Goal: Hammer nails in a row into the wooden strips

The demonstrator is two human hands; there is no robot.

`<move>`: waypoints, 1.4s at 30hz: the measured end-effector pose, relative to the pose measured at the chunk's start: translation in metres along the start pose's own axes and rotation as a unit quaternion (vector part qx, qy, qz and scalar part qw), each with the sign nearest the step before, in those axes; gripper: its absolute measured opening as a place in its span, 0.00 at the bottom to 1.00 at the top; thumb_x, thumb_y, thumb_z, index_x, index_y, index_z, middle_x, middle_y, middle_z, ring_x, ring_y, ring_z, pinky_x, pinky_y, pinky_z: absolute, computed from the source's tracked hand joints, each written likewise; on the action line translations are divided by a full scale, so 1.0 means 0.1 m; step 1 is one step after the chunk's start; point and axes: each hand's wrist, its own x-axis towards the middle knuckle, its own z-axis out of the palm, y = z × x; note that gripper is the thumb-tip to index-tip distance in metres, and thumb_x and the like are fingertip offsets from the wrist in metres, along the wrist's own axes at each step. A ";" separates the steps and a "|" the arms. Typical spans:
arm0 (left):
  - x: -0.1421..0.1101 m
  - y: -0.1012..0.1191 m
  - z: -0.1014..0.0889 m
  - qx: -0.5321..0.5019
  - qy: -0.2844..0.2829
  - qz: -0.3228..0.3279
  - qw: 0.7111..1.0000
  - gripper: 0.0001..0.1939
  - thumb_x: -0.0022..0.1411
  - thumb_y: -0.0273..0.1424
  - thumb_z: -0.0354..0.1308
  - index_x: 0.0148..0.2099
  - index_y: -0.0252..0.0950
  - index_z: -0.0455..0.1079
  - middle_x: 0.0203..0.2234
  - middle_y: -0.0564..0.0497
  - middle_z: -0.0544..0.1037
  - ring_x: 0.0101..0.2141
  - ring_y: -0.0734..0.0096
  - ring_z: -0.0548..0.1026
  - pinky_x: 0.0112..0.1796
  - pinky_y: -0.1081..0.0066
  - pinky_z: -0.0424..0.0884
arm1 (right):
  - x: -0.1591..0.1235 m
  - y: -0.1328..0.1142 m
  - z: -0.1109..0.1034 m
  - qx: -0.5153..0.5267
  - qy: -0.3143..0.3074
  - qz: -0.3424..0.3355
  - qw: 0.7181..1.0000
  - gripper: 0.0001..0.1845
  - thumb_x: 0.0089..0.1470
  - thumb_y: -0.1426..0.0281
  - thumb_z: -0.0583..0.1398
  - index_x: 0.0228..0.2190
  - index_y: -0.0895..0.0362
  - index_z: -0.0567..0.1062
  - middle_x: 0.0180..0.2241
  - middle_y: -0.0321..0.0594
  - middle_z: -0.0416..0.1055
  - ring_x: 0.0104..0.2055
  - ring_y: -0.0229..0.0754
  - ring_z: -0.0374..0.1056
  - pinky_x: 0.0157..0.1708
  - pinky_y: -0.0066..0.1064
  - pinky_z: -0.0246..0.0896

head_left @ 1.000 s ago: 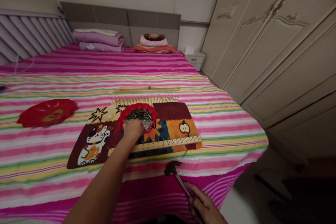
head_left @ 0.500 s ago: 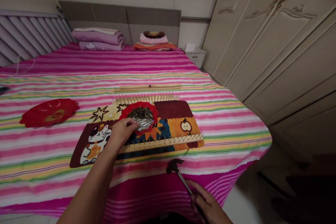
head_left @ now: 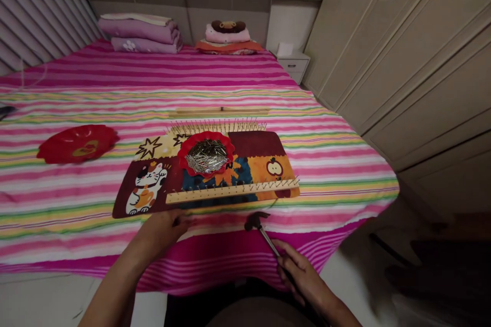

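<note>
My right hand [head_left: 297, 268] is wrapped around the handle of a claw hammer [head_left: 264, 235], its dark head resting over the bed's near edge. My left hand [head_left: 166, 230] is just in front of the near wooden strip [head_left: 215, 193], thumb and fingers pinched together. Whatever is between those fingertips is too small and blurred to make out. Nails stand in a row along that strip, denser toward its right end. Behind it, a red scalloped bowl [head_left: 184, 163] holds a heap of loose nails [head_left: 207, 156]. Both lie on a patterned mat [head_left: 257, 145] with a cat picture.
Beyond the bowl lies another wooden strip [head_left: 230, 126] full of upright nails, with bare strips [head_left: 192, 112] behind. A red plate [head_left: 57, 145] sits at left on the striped bedspread [head_left: 333, 163]. Folded bedding [head_left: 141, 30] is stacked by the headboard; wardrobes [head_left: 383, 61] line the right.
My left hand has drawn back from the nail bowl toward me, to the front of the near strip. My right hand still holds the hammer. The view has tilted downward.
</note>
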 end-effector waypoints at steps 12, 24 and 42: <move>0.00 0.03 0.23 -0.101 0.175 -0.164 0.966 0.08 0.52 0.38 0.51 0.25 0.40 0.64 0.18 0.54 0.72 0.23 0.68 0.71 0.26 0.73 0.59 | 0.02 0.05 0.00 0.000 -0.003 0.001 1.000 0.31 0.52 0.60 0.53 0.56 0.56 0.59 0.16 0.24 0.58 0.10 0.27 0.45 0.05 0.16 0.38; 0.10 0.53 0.50 -0.449 0.251 -0.020 0.858 0.12 0.48 0.40 0.56 0.33 0.39 0.68 0.24 0.54 0.78 0.27 0.71 0.76 0.29 0.74 0.70 | -0.01 -0.03 0.02 0.011 0.007 0.005 1.000 0.30 0.50 0.59 0.54 0.54 0.57 0.62 0.16 0.24 0.57 0.11 0.28 0.46 0.06 0.15 0.37; 0.43 1.05 0.38 -0.144 0.191 0.057 0.969 0.03 0.53 0.27 0.51 0.28 0.37 0.65 0.23 0.53 0.72 0.26 0.72 0.69 0.29 0.73 0.59 | 0.08 0.14 -0.05 -0.002 -0.012 -0.011 1.000 0.28 0.52 0.61 0.52 0.55 0.54 0.61 0.17 0.25 0.60 0.11 0.28 0.51 0.06 0.16 0.41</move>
